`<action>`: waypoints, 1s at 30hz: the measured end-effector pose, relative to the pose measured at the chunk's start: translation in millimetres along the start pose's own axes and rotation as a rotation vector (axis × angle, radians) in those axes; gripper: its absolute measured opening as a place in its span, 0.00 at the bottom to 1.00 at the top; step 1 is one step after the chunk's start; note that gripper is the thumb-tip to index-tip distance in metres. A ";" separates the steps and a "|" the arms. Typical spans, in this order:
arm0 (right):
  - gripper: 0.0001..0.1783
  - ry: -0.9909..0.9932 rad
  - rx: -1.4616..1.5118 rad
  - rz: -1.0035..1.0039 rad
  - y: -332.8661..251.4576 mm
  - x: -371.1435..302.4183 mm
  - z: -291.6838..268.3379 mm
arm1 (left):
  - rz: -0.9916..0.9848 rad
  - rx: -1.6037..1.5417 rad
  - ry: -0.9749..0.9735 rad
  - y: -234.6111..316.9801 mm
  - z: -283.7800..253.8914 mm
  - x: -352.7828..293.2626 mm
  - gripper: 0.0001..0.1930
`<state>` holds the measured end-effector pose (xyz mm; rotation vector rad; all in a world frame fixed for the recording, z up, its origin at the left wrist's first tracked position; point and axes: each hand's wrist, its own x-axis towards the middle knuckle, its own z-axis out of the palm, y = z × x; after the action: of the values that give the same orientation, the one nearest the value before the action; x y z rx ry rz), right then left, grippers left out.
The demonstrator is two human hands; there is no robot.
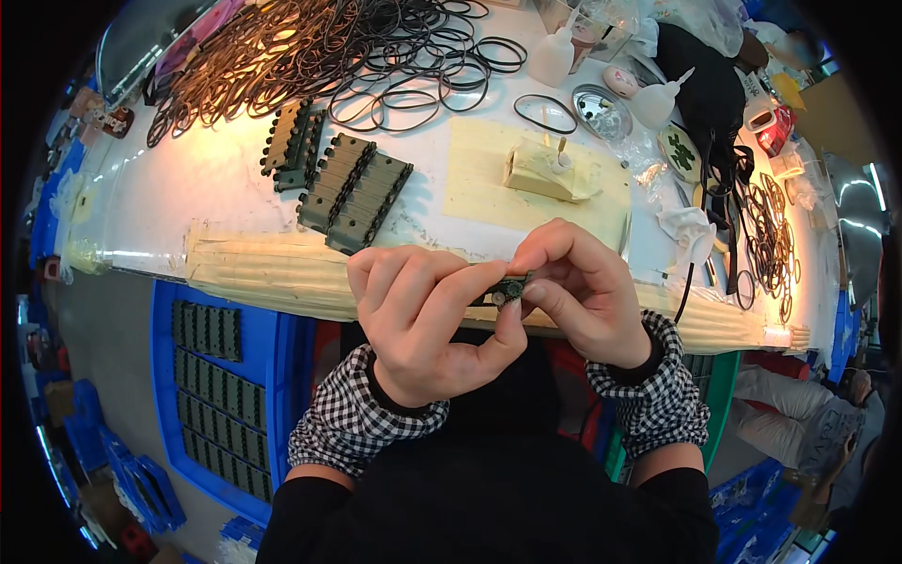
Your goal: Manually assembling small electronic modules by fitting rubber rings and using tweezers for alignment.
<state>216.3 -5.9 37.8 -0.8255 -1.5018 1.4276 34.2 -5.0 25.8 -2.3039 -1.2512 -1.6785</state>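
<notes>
Just beyond the table's near edge, I hold a small dark green plastic part with round, wheel-like ends. My left hand grips it between thumb and fingers, and they hide most of its length. At its right end, the thumb and forefinger of my right hand are pinched together on it. Anything smaller between those fingertips is hidden. Beyond my left hand lie similar green parts with knobbed edges, set side by side, and a smaller group sits to their left.
A large heap of thin black loops covers the far left. A taped block stands on a yellowish sheet. White squeeze bottles and a round metal dish are at the back right. Below left, a blue tray holds rows of green parts.
</notes>
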 end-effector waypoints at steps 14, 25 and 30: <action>0.11 0.027 -0.215 -0.089 -0.2 5.4 -1.3 | 0.019 0.090 -0.041 -0.7 1.9 1.9 0.14; 0.11 0.079 -0.321 -0.130 2.7 6.9 0.1 | -0.015 0.088 -0.022 -3.4 6.4 -0.6 0.12; 0.08 0.122 -0.433 -0.119 -11.2 7.7 5.6 | -0.114 -0.149 -0.088 -5.2 0.4 1.8 0.12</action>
<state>209.3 -2.6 50.3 -1.0413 -1.7608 0.9582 31.5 -0.3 25.0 -2.4594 -1.3413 -1.7825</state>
